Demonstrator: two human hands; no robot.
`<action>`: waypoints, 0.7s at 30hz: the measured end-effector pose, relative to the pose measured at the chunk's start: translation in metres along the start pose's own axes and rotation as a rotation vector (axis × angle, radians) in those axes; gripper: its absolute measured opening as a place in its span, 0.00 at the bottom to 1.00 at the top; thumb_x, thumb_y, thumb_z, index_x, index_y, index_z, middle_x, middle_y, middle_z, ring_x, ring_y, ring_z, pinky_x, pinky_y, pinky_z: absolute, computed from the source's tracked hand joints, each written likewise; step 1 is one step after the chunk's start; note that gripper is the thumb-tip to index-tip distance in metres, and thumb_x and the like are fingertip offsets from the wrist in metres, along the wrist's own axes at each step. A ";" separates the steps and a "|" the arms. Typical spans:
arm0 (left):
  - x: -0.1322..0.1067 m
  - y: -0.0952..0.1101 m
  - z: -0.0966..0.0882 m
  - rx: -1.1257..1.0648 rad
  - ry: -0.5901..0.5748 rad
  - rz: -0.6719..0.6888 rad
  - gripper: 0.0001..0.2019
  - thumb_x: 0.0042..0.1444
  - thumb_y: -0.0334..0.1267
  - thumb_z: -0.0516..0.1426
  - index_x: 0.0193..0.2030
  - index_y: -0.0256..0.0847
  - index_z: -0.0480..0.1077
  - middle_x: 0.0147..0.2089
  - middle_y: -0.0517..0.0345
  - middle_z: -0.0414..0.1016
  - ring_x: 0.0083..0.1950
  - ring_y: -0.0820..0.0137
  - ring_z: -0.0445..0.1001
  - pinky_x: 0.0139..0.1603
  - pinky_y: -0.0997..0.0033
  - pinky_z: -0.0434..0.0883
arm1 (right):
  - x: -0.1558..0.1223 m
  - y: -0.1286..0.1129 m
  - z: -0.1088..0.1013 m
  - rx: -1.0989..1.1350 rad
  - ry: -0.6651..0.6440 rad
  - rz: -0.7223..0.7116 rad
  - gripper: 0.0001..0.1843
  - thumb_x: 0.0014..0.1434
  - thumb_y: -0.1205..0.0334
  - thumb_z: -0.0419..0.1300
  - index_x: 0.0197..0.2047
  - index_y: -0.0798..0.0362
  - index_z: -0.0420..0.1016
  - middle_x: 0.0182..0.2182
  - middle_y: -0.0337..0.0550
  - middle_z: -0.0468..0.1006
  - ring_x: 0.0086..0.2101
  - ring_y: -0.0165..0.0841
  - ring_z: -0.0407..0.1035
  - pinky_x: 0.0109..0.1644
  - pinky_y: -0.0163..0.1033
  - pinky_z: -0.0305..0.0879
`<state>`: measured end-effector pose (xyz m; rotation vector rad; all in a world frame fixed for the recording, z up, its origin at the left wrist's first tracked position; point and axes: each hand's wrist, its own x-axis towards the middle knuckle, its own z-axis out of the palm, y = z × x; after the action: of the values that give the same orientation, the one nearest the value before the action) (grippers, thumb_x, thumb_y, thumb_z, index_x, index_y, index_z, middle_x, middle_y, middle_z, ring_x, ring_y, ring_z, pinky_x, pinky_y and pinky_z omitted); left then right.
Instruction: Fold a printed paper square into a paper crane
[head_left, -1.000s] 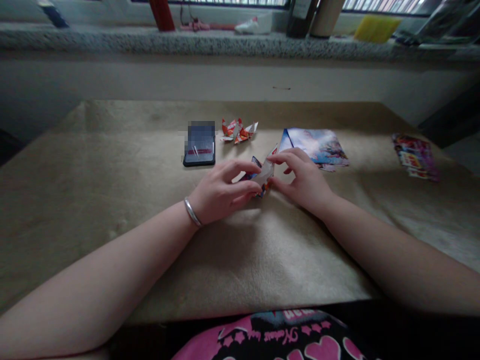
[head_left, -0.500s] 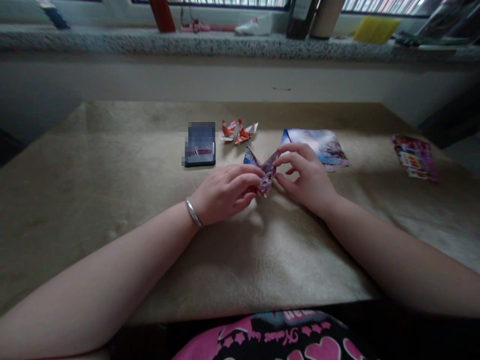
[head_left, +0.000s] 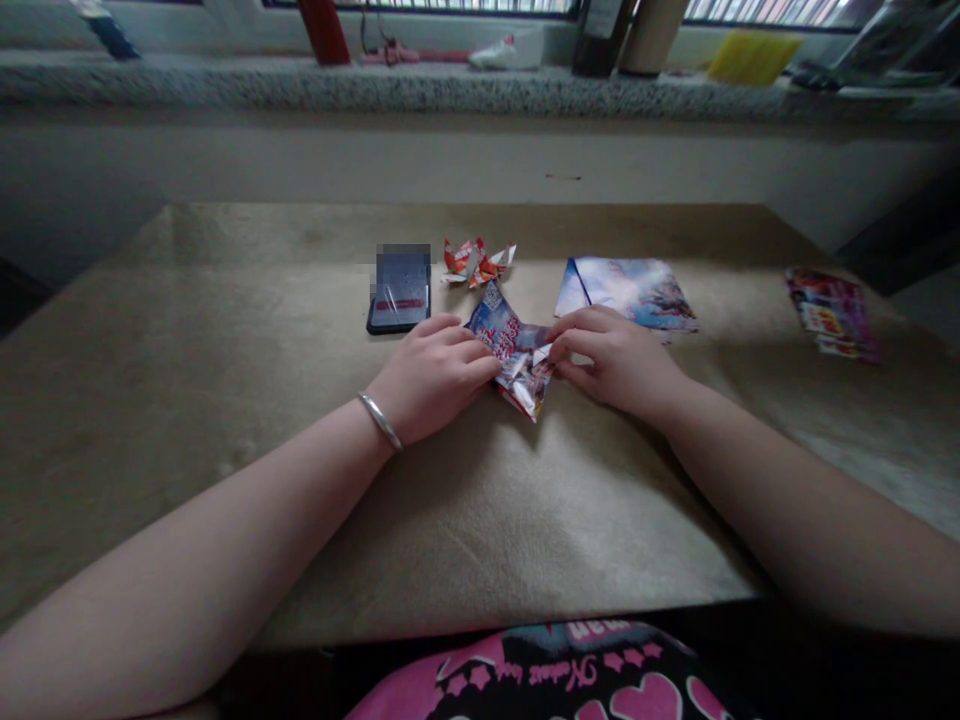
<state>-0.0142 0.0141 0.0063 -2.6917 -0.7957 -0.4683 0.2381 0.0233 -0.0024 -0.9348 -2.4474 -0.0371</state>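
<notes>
A folded piece of printed paper point(head_left: 510, 345), blue, white and red with a shiny side, lies on the table between my hands. My left hand point(head_left: 439, 378), with a silver bangle at the wrist, is closed over its left edge. At its right corner, the thumb and fingers of my right hand point(head_left: 615, 358) pinch the paper. Just beyond it sits a red and white folded paper piece point(head_left: 478, 264) with several pointed tips. A phone point(head_left: 401, 290), partly blurred out, rests to the left of that.
Blue and white printed sheets point(head_left: 634, 290) lie past my right hand. A spread of colourful printed papers point(head_left: 831, 315) is at the far right of the brown-covered table point(head_left: 480, 560). Behind stands a stone windowsill point(head_left: 420, 92) with bottles and a yellow block point(head_left: 754, 58).
The folded paper, held raised and tilted before, now lies flatter and more spread, showing more of its printed face. My right hand has come down slightly, and my left has shifted a little left.
</notes>
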 end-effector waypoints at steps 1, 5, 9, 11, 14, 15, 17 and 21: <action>0.000 0.000 -0.001 0.005 -0.003 -0.002 0.09 0.61 0.36 0.52 0.35 0.42 0.73 0.37 0.58 0.79 0.42 0.68 0.76 0.54 0.61 0.67 | 0.000 0.000 0.000 -0.001 -0.018 0.000 0.04 0.57 0.65 0.58 0.32 0.50 0.74 0.40 0.44 0.78 0.42 0.38 0.70 0.44 0.44 0.66; 0.001 0.002 -0.003 -0.042 -0.070 0.026 0.10 0.59 0.38 0.52 0.33 0.39 0.73 0.37 0.55 0.79 0.39 0.68 0.77 0.50 0.63 0.70 | -0.001 0.000 0.000 -0.003 -0.079 0.002 0.05 0.59 0.64 0.57 0.33 0.50 0.74 0.38 0.43 0.78 0.40 0.36 0.70 0.44 0.42 0.66; 0.000 0.007 -0.003 -0.124 -0.095 -0.005 0.16 0.63 0.45 0.49 0.38 0.39 0.74 0.40 0.53 0.79 0.42 0.67 0.77 0.45 0.65 0.73 | 0.000 0.001 0.000 -0.007 -0.105 0.000 0.05 0.59 0.64 0.56 0.34 0.51 0.74 0.36 0.43 0.78 0.39 0.36 0.70 0.43 0.41 0.65; 0.000 0.009 0.000 -0.174 -0.092 0.001 0.15 0.64 0.42 0.49 0.43 0.40 0.75 0.44 0.54 0.78 0.44 0.68 0.77 0.45 0.67 0.73 | 0.000 0.000 0.000 -0.005 -0.107 -0.011 0.05 0.59 0.64 0.56 0.34 0.51 0.74 0.36 0.43 0.78 0.39 0.36 0.70 0.43 0.41 0.66; 0.000 0.010 0.004 -0.224 -0.076 0.036 0.13 0.64 0.39 0.50 0.48 0.44 0.74 0.48 0.55 0.77 0.49 0.68 0.75 0.50 0.66 0.72 | 0.002 -0.001 0.000 0.006 -0.111 -0.017 0.06 0.59 0.65 0.56 0.34 0.51 0.74 0.36 0.44 0.78 0.40 0.37 0.70 0.43 0.41 0.66; 0.001 0.010 0.005 -0.236 -0.074 0.044 0.13 0.64 0.38 0.50 0.48 0.45 0.74 0.49 0.54 0.77 0.49 0.67 0.75 0.51 0.64 0.72 | 0.002 -0.001 0.000 0.010 -0.107 -0.016 0.06 0.59 0.65 0.56 0.34 0.51 0.74 0.36 0.44 0.78 0.40 0.37 0.70 0.44 0.41 0.66; 0.002 0.010 0.005 -0.261 -0.084 0.048 0.14 0.63 0.37 0.50 0.50 0.45 0.74 0.50 0.53 0.76 0.50 0.66 0.74 0.52 0.62 0.72 | 0.003 -0.001 0.001 0.016 -0.089 -0.020 0.05 0.59 0.65 0.56 0.34 0.51 0.74 0.35 0.45 0.78 0.41 0.37 0.70 0.45 0.42 0.65; 0.002 0.010 0.004 -0.312 -0.114 0.045 0.14 0.62 0.37 0.51 0.51 0.46 0.73 0.52 0.52 0.75 0.51 0.64 0.73 0.54 0.59 0.70 | 0.004 0.000 0.005 0.031 -0.040 -0.016 0.04 0.58 0.65 0.57 0.34 0.51 0.74 0.36 0.45 0.78 0.43 0.38 0.69 0.47 0.43 0.64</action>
<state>-0.0059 0.0091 0.0014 -3.0414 -0.7439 -0.4649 0.2331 0.0268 -0.0051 -0.9105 -2.4851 0.0137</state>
